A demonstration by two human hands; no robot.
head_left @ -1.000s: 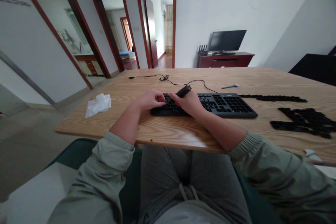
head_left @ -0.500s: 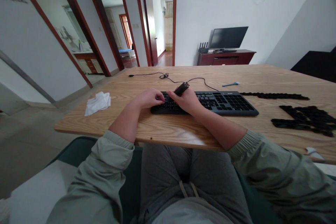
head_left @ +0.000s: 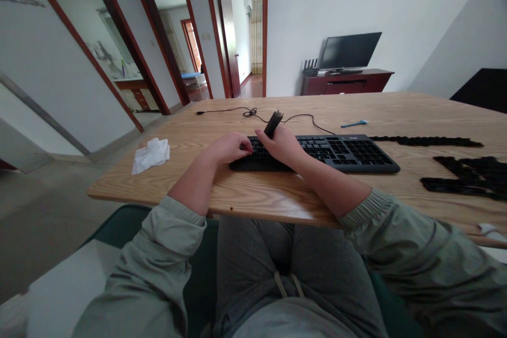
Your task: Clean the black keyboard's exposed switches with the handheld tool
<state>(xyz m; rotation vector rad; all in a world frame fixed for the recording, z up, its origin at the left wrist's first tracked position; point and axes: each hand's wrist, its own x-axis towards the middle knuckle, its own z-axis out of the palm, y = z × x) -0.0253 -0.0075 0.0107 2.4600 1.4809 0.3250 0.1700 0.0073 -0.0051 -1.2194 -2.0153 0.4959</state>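
One black tool point(head_left: 273, 124) tipped steeper | right grip point(head_left: 283, 143), one | keyboard point(head_left: 356, 153), one

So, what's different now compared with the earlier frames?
The right hand has tipped the black tool more upright; no clear grasp or release shows. The left hand stays at the left end of the keyboard, and the white tissue and thin blue tool lie where they were.

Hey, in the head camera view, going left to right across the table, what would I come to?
White crumpled tissue, left hand, right hand, small blue tool, cluster of black pieces.
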